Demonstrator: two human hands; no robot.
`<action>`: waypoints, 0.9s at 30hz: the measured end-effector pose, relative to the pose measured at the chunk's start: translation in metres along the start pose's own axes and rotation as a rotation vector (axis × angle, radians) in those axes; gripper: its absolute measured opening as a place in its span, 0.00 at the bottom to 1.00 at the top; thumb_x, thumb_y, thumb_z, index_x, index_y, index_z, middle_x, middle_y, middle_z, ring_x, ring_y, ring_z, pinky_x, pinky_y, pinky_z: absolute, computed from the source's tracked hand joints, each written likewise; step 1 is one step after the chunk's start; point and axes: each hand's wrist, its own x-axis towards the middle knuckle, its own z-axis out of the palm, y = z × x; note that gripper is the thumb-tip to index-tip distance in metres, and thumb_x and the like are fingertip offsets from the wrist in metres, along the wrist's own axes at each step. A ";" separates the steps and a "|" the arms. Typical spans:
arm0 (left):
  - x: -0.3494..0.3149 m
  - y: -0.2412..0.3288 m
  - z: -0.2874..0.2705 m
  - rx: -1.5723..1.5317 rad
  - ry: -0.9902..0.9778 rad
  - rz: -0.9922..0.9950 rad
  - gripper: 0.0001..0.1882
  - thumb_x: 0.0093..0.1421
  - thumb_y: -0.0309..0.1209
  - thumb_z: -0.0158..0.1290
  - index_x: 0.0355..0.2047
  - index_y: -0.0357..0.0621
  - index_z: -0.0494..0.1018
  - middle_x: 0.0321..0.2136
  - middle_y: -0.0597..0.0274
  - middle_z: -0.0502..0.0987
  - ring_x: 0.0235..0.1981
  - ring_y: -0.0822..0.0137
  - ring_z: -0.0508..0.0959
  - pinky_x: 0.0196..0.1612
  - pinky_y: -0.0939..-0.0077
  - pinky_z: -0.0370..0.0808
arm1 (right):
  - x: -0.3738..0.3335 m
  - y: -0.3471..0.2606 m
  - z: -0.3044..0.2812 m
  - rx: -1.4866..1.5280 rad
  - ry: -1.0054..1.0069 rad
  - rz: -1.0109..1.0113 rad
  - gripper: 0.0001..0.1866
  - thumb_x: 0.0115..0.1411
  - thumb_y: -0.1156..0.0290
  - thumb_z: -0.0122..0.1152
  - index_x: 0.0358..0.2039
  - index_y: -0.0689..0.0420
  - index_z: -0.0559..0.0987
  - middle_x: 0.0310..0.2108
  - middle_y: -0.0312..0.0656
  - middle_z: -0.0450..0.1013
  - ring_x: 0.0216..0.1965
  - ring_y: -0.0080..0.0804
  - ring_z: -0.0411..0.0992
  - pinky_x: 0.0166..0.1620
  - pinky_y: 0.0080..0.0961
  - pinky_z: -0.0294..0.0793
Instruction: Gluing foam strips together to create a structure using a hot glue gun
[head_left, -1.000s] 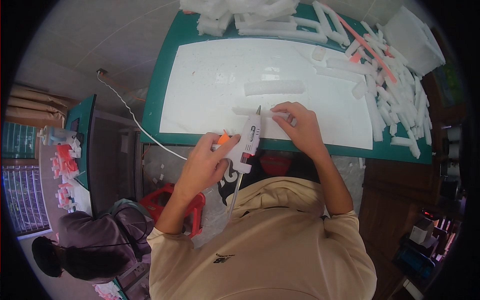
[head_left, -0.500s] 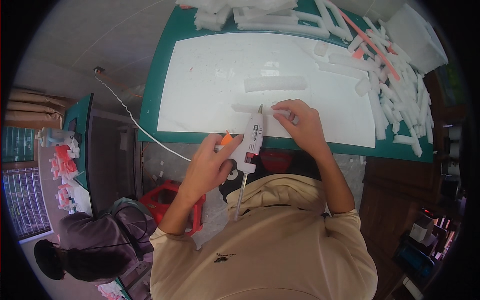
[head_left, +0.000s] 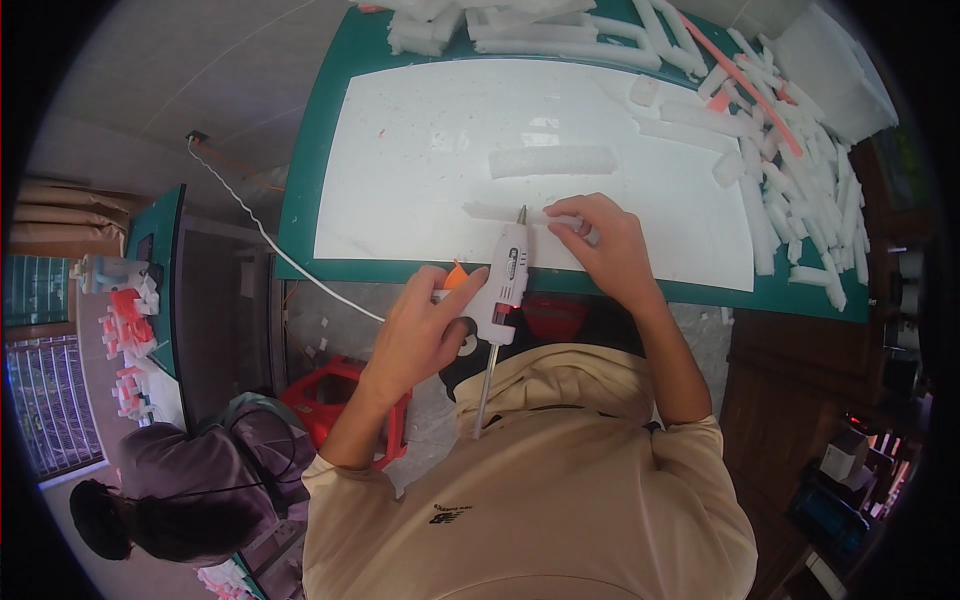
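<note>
My left hand (head_left: 424, 322) is closed round the handle of a white hot glue gun (head_left: 508, 275) with an orange trigger (head_left: 456, 275). A long clear glue stick (head_left: 486, 392) sticks out of its back end, toward me. The gun's metal nozzle lies over a thin strip of white foam (head_left: 490, 211) on the white sheet. My right hand (head_left: 598, 245) pinches the right end of that strip between thumb and fingers. Farther off, a thicker white foam strip (head_left: 553, 162) lies flat on the sheet.
The white sheet (head_left: 400, 150) covers most of a green table (head_left: 300, 225). Foam offcuts (head_left: 800, 205) are heaped at the right, foam blocks (head_left: 560, 35) at the back. A white cord (head_left: 250, 215) hangs left. A red stool (head_left: 335, 400) and another person (head_left: 215, 465) are at my left.
Almost nothing differs. The whole view has shifted very slightly; both hands keep their hold, and the glue gun's nozzle stays over the thin foam strip.
</note>
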 end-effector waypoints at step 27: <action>0.001 -0.001 0.002 -0.014 -0.032 -0.002 0.34 0.47 0.20 0.56 0.58 0.49 0.71 0.39 0.48 0.68 0.38 0.49 0.73 0.40 0.59 0.73 | 0.001 0.000 -0.002 0.054 0.003 -0.034 0.12 0.54 0.77 0.66 0.41 0.59 0.80 0.37 0.42 0.78 0.35 0.29 0.75 0.35 0.22 0.73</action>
